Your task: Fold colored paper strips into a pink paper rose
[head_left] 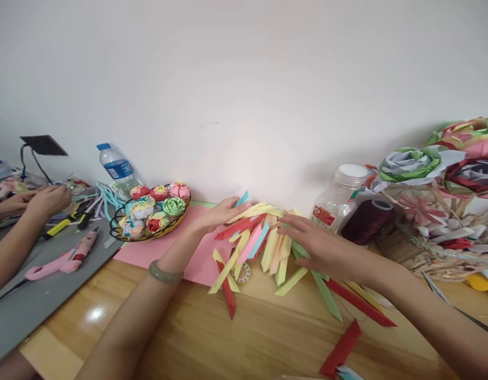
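Note:
My left hand (220, 214), with a green bangle (165, 272) on its wrist, is closed on a small light-blue folded paper piece (241, 199). Its fingers reach the left side of a pile of folded paper strips (270, 248) in yellow, red, pink and blue. At the pile's right side, my right hand (307, 240) is stretched out with fingers apart, over green strips (326, 293). Whether its fingertips touch the paper is unclear. A white ring (242, 273) with small holes lies by the pile's front.
Pink paper (200, 253) lies under a basket of paper flowers (152, 211). At left are a water bottle (116, 166), a pink glue gun (65, 262) and another person's hands (49, 199). A clear jar (342, 190), dark thread spool (368, 221) and large paper flowers (412, 164) stand right.

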Tool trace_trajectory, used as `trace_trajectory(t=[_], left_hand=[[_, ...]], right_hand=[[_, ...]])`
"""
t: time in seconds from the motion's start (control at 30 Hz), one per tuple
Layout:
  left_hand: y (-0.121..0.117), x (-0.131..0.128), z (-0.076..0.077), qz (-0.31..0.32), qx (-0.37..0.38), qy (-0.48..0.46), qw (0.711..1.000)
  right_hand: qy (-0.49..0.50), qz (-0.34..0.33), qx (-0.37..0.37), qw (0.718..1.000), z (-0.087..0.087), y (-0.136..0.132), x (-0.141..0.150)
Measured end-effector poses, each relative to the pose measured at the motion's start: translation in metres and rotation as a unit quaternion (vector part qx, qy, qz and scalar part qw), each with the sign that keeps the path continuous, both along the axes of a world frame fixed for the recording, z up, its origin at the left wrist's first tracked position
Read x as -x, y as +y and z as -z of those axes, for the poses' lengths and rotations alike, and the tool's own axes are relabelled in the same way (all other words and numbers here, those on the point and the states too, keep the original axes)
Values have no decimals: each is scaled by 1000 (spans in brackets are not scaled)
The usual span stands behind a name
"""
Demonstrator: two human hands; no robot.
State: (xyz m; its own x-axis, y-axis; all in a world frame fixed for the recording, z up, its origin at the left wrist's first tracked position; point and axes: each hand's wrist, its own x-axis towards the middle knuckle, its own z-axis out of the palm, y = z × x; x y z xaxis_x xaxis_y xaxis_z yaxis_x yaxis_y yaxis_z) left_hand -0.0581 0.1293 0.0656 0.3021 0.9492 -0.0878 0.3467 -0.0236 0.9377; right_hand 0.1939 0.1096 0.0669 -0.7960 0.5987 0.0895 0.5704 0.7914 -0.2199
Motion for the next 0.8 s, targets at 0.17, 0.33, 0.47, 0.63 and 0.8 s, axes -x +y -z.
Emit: trace_trajectory(t=[0.17,0.33,0.47,0.63,0.8], left_hand=[[2,3,-1,-82,-1,4,997],[3,5,-1,-67,-8,55,996],[4,10,-1,-76,-20,151,985],[10,23,4,-105,-24,193,975],[11,26,8,-70,-1,185,980]], right_hand=[[88,-24,-51,995,-9,-14,23],[43,-111,-115,986,5,-15,66],[-39,-116,-181,976,25,1,80],[-91,-83,-236,964,29,12,73],[-76,-52,-234,968,17,13,49]])
